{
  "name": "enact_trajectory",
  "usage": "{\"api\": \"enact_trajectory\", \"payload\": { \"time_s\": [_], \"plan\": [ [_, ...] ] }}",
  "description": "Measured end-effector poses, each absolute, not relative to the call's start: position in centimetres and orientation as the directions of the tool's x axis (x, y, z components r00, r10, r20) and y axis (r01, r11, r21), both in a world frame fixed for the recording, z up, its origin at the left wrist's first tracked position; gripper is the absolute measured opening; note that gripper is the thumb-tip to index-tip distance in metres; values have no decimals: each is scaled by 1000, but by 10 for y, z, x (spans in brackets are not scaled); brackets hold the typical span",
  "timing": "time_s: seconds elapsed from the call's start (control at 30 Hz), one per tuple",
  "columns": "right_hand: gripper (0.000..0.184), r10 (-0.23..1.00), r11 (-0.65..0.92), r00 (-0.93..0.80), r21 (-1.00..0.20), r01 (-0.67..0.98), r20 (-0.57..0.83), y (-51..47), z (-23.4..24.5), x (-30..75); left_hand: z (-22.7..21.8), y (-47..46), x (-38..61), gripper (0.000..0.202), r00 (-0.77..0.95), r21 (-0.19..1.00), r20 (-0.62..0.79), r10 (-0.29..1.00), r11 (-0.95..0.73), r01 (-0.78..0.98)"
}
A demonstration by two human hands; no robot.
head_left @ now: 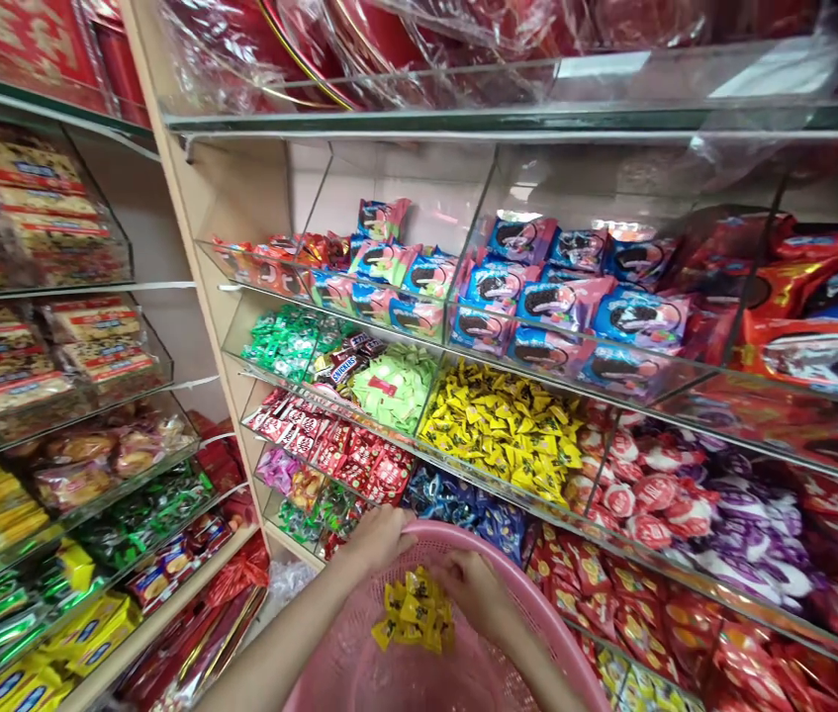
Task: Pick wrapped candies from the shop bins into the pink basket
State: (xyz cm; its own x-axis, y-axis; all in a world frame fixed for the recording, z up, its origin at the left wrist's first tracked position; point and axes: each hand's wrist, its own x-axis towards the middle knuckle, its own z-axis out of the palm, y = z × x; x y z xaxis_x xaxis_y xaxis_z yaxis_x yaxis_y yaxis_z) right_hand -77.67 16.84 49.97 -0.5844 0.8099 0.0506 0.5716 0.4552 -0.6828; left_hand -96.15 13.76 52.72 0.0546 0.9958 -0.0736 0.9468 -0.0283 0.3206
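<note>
My left hand (381, 542) is closed over the far left rim of a pink plastic basket (537, 618), its fingers curled across the edge. Inside the basket's opening, my right hand (474, 593) hangs palm down with loosely bent fingers. A loose cluster of yellow-wrapped candies (415, 611) shows just beneath and left of its fingertips, slightly blurred at the lower edge. Whether those candies rest on the basket's bottom or are in the air is unclear. Beyond the rim, a shelf bin holds a heap of matching yellow candies (504, 430).
Clear-fronted shelf bins rise ahead, holding green candies (289, 341), blue cookie packs (559, 297), red-wrapped sweets (336, 445) and purple-and-white sweets (760, 544). A second shelf unit (84, 425) stands at left. A wooden upright (203, 257) separates them.
</note>
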Motion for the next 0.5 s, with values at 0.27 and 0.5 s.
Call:
{"api": "enact_trajectory", "payload": {
  "time_s": [0.27,0.5],
  "plan": [
    [38,803,494,-589,-661,565,97,194,501,-749,529,135,-965,27,55,335,-64,996,-30,942],
    [36,778,471,-627,-695,542,38,191,506,-729,521,126,-967,29,48,372,-116,992,-1,928]
  ]
}}
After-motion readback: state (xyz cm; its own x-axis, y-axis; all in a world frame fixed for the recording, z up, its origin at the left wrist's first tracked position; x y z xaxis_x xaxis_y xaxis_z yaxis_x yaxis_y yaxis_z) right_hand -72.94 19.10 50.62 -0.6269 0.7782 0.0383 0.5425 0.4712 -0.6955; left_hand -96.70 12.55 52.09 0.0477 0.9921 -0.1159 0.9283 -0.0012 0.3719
